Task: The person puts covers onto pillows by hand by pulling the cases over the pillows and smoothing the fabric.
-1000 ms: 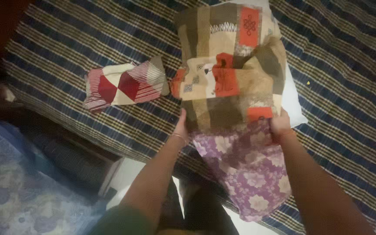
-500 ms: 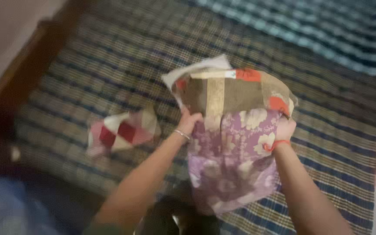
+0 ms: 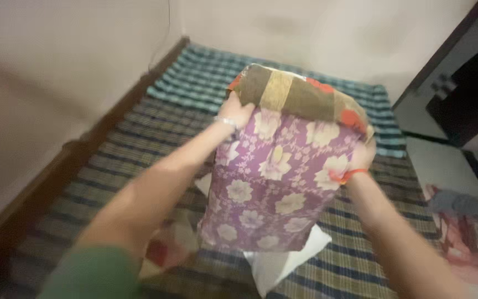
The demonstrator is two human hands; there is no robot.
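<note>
I hold a pillow (image 3: 275,185) up off the bed, its purple flowered side facing me. A brown, beige and orange patchwork cover (image 3: 297,97) is bunched over its top end. My left hand (image 3: 236,111) grips the cover's left edge at the top of the pillow. My right hand (image 3: 360,158), with an orange band at the wrist, grips the right side. The pillow's white lower end (image 3: 283,260) hangs out at the bottom. The view is blurred.
The bed (image 3: 128,149) has a dark blue and tan striped sheet, with a teal checked part (image 3: 206,77) at the far end. A red and white folded cloth (image 3: 167,249) lies under my left arm. Walls stand left and behind. Clothes (image 3: 460,227) lie on the floor, right.
Both hands have lifted the pillow from lying flat on the bed to upright in the air. The patchwork cover has slid toward the top end. My head has tilted up, showing the walls.
</note>
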